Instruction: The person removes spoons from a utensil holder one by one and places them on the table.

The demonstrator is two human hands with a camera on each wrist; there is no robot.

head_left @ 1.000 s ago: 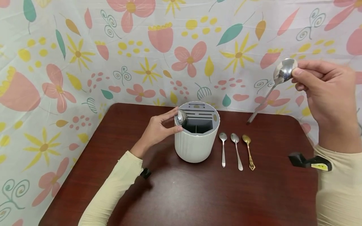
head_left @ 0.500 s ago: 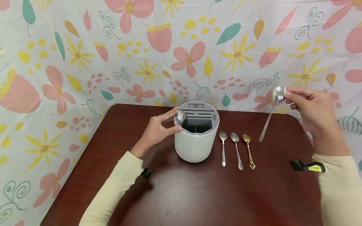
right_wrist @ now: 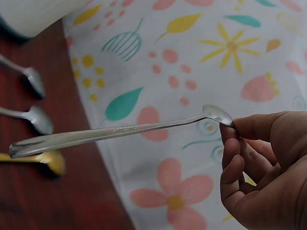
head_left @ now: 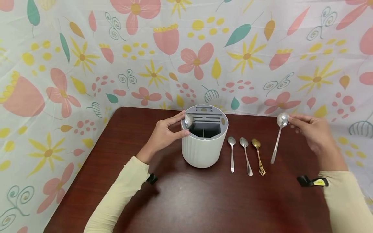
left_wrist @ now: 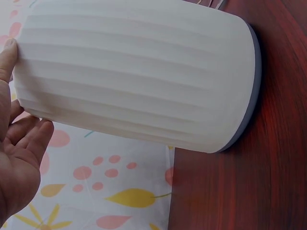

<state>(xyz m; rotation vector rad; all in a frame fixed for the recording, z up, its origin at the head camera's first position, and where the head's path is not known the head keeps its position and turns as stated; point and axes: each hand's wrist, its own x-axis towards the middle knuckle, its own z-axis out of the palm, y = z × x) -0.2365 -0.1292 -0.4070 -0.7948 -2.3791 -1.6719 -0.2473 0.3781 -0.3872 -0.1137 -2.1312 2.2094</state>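
My right hand (head_left: 313, 131) pinches the bowl of a silver spoon (head_left: 278, 137) between thumb and fingers, its handle slanting down to the left. In the right wrist view the spoon (right_wrist: 120, 132) shows side-on, with engraving on its handle. My left hand (head_left: 164, 134) holds the left side of a white ribbed utensil holder (head_left: 201, 153), thumb and fingers spread along its rim. Beside those fingertips, another silver spoon (head_left: 189, 120) stands bowl-up in the holder, its handle hidden inside. The left wrist view shows the holder's ribbed wall (left_wrist: 134, 72) with fingertips against it.
Right of the holder lie two silver spoons (head_left: 232, 155) and a gold spoon (head_left: 258, 158) with an ornate handle, in a row. The dark wooden table (head_left: 186, 200) ends at a flowered cloth (head_left: 116, 58) behind. The holder's grey top has slots and open compartments.
My right hand has come down and to the left with the silver spoon, from high in front of the cloth to near table height. The left hand and the holder stay in place.
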